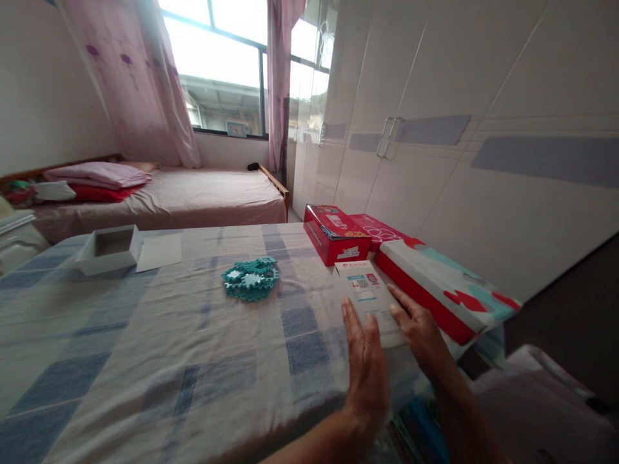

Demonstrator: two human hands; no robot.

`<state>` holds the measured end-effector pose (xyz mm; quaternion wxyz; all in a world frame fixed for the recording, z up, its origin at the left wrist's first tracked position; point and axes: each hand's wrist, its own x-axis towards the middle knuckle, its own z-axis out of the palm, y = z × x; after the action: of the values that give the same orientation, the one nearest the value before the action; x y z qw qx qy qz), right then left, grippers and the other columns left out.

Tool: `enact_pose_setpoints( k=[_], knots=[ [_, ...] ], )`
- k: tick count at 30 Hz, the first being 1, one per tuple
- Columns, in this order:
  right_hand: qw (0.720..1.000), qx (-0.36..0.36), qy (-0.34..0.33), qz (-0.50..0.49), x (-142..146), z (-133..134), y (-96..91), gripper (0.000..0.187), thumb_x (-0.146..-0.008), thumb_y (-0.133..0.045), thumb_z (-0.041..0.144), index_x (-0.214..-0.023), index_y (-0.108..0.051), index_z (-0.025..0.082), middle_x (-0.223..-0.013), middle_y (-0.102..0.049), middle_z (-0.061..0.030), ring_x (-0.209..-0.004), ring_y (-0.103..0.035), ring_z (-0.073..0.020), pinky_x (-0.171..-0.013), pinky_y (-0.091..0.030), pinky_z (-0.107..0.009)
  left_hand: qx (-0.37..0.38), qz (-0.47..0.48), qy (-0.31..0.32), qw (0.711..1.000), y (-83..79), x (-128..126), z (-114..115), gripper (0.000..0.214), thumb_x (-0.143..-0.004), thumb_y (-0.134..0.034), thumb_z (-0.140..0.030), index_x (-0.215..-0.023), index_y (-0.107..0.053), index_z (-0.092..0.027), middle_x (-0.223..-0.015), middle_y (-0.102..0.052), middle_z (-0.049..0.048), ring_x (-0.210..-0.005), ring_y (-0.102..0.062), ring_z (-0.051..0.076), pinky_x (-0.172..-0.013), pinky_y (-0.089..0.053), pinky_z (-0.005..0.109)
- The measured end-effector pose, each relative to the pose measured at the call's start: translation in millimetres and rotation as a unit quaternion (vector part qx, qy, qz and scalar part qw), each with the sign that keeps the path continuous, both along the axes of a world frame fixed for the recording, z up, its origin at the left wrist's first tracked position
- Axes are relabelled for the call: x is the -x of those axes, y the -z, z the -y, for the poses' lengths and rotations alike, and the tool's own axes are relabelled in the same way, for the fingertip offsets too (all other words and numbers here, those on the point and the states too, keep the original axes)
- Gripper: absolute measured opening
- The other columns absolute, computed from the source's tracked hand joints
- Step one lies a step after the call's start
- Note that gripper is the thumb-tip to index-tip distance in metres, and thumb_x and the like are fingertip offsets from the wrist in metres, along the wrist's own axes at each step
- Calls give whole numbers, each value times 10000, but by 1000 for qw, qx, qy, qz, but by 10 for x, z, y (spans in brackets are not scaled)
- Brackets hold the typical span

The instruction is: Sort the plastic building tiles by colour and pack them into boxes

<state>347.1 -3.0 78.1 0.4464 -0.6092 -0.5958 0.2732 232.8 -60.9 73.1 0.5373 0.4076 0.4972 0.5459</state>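
Observation:
A pale flat packet [356, 283] printed with a QR code and red and blue marks lies on the cloth-covered table, close to its right edge. My left hand [363, 354] rests against the packet's near left side, fingers stretched out. At the packet's right edge is my right hand [416, 322], its fingers extended and slightly apart. The packet's lower part is partly hidden by the hands, so I cannot tell how thick it is. Left of the hands, a pile of teal toothed plastic pieces [251, 279] sits on the cloth.
A red box [333, 235] stands behind the packet. Beside it, a long red and white box [435, 283] runs along the right edge. An open white box [109, 250] and a white sheet [159, 252] lie at the far left. A bed [207, 193] and wardrobe [435, 84] stand beyond.

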Motion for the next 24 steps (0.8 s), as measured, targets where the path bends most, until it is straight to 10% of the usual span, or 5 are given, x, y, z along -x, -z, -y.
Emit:
enact_pose_setpoints(
  k=[11, 24],
  knots=[
    [997, -1, -4, 82, -733, -548, 196, 541, -782, -450, 367, -1255, -532, 117, -1303, -517, -123, -1199, -484, -251, -1031, -350, -406, 1, 12, 18, 1000, 214, -719, -732, 677, -921, -250, -414, -1435, -80, -9, -1531, -11, 104, -1398, 12, 141, -1129, -26, 258],
    [863, -101, -1, 494, -268, -221, 206, 611, -784, -475, 537, -1297, -474, 204, -1385, -426, -111, -1276, -346, -307, -1009, -298, -498, -17, -47, 21, 999, 221, -48, -430, 675, -901, -293, -481, -1441, -153, -102, -1530, -103, 80, -1399, -64, 146, -1131, -68, 287]
  ],
)
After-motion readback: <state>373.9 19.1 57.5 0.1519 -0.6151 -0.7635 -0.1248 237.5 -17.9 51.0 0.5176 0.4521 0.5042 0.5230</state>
